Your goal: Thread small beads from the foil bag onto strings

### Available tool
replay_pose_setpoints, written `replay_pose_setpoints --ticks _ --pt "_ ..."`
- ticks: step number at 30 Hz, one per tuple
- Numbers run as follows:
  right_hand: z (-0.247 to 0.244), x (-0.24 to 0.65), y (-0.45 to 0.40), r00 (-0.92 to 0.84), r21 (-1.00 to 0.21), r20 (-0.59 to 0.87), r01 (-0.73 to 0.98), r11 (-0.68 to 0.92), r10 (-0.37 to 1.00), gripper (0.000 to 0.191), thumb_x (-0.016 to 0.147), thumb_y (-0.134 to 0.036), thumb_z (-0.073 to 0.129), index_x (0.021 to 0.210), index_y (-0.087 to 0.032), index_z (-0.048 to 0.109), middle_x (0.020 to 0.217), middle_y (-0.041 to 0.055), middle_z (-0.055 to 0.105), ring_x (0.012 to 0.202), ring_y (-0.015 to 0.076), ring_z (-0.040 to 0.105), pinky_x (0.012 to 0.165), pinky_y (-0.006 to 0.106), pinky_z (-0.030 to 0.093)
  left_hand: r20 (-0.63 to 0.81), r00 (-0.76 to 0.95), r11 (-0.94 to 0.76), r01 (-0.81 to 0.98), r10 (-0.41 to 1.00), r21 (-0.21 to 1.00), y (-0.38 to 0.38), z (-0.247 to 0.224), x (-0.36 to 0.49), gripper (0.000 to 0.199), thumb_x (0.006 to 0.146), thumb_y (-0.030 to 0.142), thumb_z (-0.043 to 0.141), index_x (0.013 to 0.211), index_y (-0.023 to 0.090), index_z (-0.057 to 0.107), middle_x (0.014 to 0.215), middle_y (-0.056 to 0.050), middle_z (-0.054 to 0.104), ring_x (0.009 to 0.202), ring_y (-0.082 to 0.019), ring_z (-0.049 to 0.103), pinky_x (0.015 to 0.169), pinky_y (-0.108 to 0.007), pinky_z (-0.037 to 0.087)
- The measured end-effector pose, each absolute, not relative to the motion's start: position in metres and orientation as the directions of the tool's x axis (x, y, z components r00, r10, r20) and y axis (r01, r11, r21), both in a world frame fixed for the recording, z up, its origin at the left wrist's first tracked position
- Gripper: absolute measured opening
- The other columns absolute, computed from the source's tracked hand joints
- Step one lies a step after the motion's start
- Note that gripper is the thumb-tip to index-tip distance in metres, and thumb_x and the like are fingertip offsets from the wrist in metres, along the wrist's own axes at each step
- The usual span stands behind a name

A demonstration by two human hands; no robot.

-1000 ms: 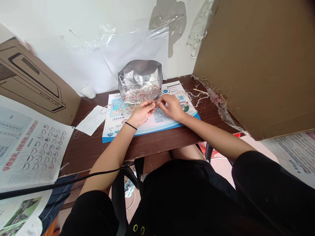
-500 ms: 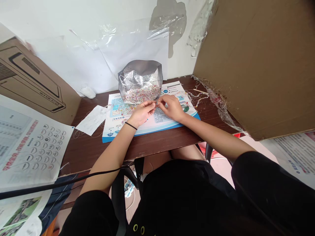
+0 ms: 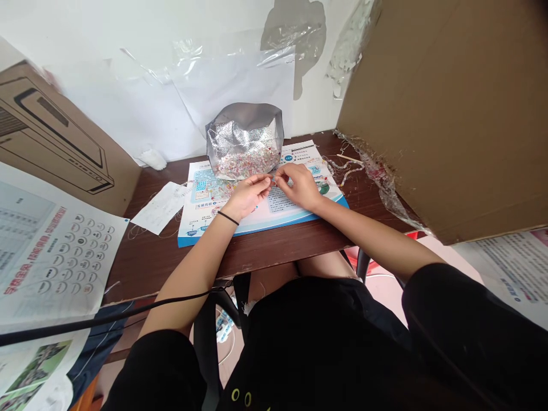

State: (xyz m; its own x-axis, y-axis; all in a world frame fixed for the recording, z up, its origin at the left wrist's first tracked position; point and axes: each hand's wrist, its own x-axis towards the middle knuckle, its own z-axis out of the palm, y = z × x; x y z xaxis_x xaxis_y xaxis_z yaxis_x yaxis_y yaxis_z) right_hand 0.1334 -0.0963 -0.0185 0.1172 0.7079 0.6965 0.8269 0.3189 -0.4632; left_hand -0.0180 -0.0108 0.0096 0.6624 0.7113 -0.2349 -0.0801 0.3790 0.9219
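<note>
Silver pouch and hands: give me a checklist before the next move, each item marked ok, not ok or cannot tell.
1. Pouch upright and open, beads inside: ok.
2. Left hand and right hand together above the poster: ok.
3. Something pinched between the fingertips: cannot tell, too small.
4. Poster flat on the table: ok.
5. Beaded strands right of the poster, apart from the hands: ok.

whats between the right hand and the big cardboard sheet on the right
In the head view: the printed sheet, then tangled pale strands on the dark wood table.
</note>
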Motion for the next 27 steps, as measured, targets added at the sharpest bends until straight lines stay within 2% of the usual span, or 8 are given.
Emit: replay_pose_setpoints --ticks 5,10,27 --pt "-0.0177 0.1337 -0.0970 0.108 -0.455 0.696 0.831 0.320 0.710 0.018 0.098 -0.029 0.046 0.085 -0.022 0.056 0.081 0.0034 0.064 0.078 0.0195 0.057 0.082 0.036 0.040 -0.227 0.666 0.378 -0.089 0.710 0.921 -0.0101 0.0079 -0.0178 0.009 0.081 0.006 0.075 0.082 0.015 0.073 0.076 0.000 0.068 0.072 -0.006 0.060 0.078 -0.022 0.049" --pt "-0.0186 0.1339 -0.0963 0.105 -0.452 0.707 0.827 0.333 0.700 0.017 0.097 -0.029 0.046 0.085 -0.022 0.057 0.080 0.0033 0.065 0.077 0.0191 0.057 0.081 0.036 0.040 -0.224 0.668 0.381 -0.096 0.709 0.919 -0.0102 0.0071 -0.0171 0.010 0.082 0.004 0.074 0.081 0.014 0.072 0.076 0.000 0.068 0.070 -0.005 0.060 0.074 -0.019 0.048" --pt "-0.0209 0.1348 -0.0943 0.105 -0.471 0.668 0.826 0.310 0.737 0.020 0.099 -0.031 0.049 0.088 -0.021 0.062 0.086 0.0051 0.068 0.081 0.0201 0.059 0.085 0.038 0.043 -0.196 0.691 0.348 -0.085 0.695 0.934 -0.0142 0.0087 -0.0171 0.007 0.079 0.010 0.080 0.078 0.014 0.074 0.079 -0.001 0.070 0.072 -0.005 0.060 0.074 -0.020 0.047"
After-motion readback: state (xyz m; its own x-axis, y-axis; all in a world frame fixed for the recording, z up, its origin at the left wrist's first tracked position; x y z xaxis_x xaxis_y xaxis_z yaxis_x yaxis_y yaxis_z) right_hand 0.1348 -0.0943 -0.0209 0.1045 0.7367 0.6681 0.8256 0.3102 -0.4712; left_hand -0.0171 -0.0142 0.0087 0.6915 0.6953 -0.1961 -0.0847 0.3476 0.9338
